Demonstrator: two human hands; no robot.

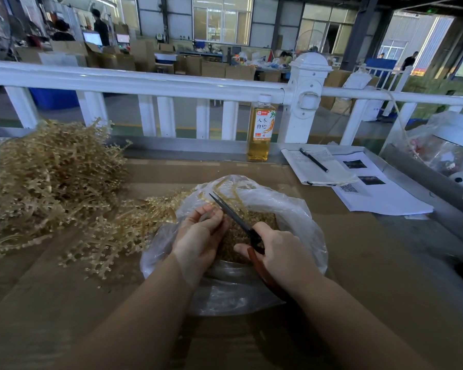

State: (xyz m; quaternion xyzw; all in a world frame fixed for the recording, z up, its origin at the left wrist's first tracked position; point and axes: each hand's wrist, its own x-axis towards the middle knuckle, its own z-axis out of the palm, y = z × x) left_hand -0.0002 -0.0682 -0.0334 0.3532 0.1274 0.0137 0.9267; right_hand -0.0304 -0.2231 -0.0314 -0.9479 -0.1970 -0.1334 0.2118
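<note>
Far left of the worktop [64, 303]: a big heap [46, 180] of tan, beaded plastic branches, piled within reach as stock for trimming.
Loose sprigs [112, 241]: spread from the heap towards the bag, so the next one is only a short reach away.
Left hand [198, 236]: raised over the bag's mouth, its grip closed, with fingers and thumb curled to pinch a sprig [208, 212].
Sprig: only a pale sliver shows between the fingertips and the rest is hidden. It sits at the very tip of the grip, touching the scissor blades, probably so that the trimmed-off part drops straight down.
Scissors [233, 216]: dark blades slant up and to the left, crossing just beside the left fingertips. They look nearly closed, and the tip points past the sprig.
Bag [292, 209]: clear plastic with its mouth rolled wide open, set directly under both hands as a catcher.
Cut bits [262, 220]: a brown layer in the bottom of the bag, below the blades.
Right hand [281, 252]: grip wrapped round the reddish-brown scissor handles, thumb on top, low over the bag's near side.
Bottle [261, 129]: upright at the back edge, well apart from the cutting.
Notebook [321, 169] and pen [313, 159]: the pen lies on the open pages, to the right of the bag.
Papers [380, 193]: printed sheets flat under and beside the notebook.
</note>
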